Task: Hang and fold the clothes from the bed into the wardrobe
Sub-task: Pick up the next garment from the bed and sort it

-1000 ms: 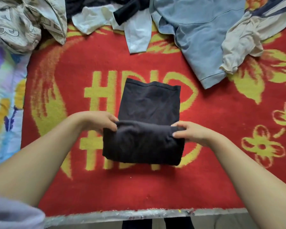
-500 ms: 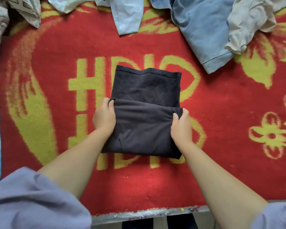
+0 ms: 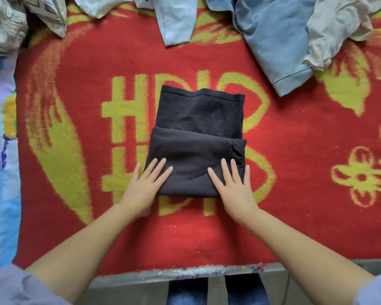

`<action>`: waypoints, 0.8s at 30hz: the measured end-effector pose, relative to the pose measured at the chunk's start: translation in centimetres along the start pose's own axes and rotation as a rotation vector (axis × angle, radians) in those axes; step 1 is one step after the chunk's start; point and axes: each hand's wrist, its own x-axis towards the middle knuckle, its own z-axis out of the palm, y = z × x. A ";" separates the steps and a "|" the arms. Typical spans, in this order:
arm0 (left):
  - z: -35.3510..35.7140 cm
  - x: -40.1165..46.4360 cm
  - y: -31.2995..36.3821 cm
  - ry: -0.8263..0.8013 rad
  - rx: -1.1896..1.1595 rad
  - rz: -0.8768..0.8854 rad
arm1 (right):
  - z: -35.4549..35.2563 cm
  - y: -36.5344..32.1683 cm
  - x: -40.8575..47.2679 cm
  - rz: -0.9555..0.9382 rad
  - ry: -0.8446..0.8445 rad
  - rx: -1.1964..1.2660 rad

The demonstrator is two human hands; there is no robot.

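Note:
A black garment (image 3: 198, 137), folded into a rectangle with its near part doubled over, lies in the middle of the red and yellow blanket (image 3: 295, 150) on the bed. My left hand (image 3: 144, 187) lies flat with straight fingers on the garment's near left corner. My right hand (image 3: 234, 186) lies flat on its near right corner. Both palms press down on the cloth. At the far edge lie unfolded clothes: a light blue garment (image 3: 271, 40), a pale blue shirt (image 3: 176, 20) and a cream garment (image 3: 337, 29).
A patterned cream cloth (image 3: 13, 20) is bunched at the far left corner. A pastel floral sheet (image 3: 0, 172) runs along the left side. The bed's grey metal edge (image 3: 185, 275) is at the near side, with my legs in jeans (image 3: 216, 291) below it.
Both hands let go of the folded edge they were gripping and slid toward me. They now lie flat on the near corners of the black garment.

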 end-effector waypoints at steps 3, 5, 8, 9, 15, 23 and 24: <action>-3.0 0.9 -0.5 -0.086 -0.082 0.122 | -3.1 0.5 0.2 -0.133 -0.219 -0.008; -7.0 1.2 -1.2 -0.474 -0.318 0.067 | -6.2 1.8 0.0 -0.258 -0.428 0.102; -12.7 2.9 -3.4 -0.801 -0.735 0.013 | -12.2 4.7 0.6 -0.356 -0.711 0.496; -14.0 3.5 -4.4 -0.790 -0.839 -0.012 | -13.4 5.9 1.4 -0.371 -0.738 0.579; -13.0 10.2 -7.8 -0.257 -1.418 -0.562 | -11.6 11.4 9.2 0.155 -0.267 1.225; -5.1 13.7 -2.7 0.362 -1.091 -0.813 | -5.7 6.7 10.5 0.741 0.156 1.141; -5.3 13.8 -2.4 0.452 -1.051 -0.820 | -5.4 6.7 10.5 0.751 0.245 1.118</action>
